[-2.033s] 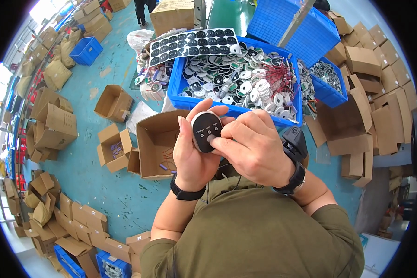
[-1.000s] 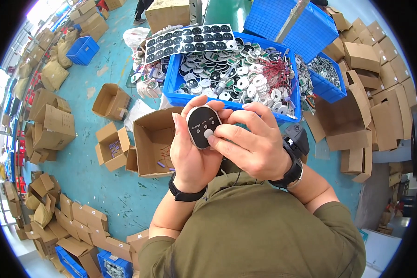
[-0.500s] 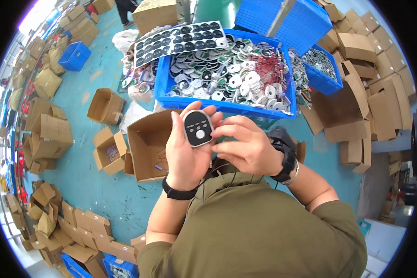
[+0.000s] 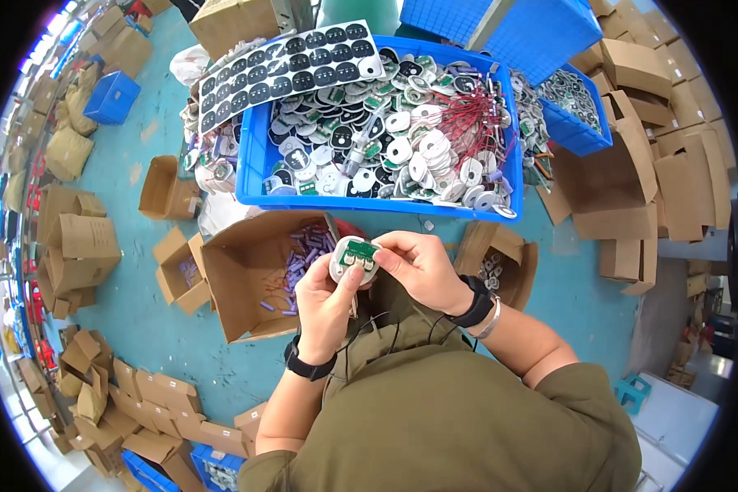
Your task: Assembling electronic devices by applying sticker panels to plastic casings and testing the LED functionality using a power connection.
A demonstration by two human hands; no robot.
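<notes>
A small rounded white plastic housing with a green circuit board [image 4: 359, 250] faces up between my hands, in front of my chest. My left hand [image 4: 324, 305] is closed on its lower left side, thumb pressed near the board. On the right edge of the same piece, the fingers of my right hand [image 4: 418, 266] are pinched. Just beyond them stands a blue crate [image 4: 377, 207] heaped with similar white discs, circuit boards and red wires. A sheet of black stickers [image 4: 283, 74] lies across its far left corner.
Left of my hands, an open cardboard box [image 4: 242, 283] holds purple cylindrical cells with red wires. A smaller carton [image 4: 520, 266] with white parts stands at the right. Another blue crate [image 4: 578, 131] and a large open carton [image 4: 611, 184] lie farther right.
The piece has been turned over, from its black face to the circuit-board side. My left hand has gone from an open palm to a thumb grip, and the right has closed on the edge.
</notes>
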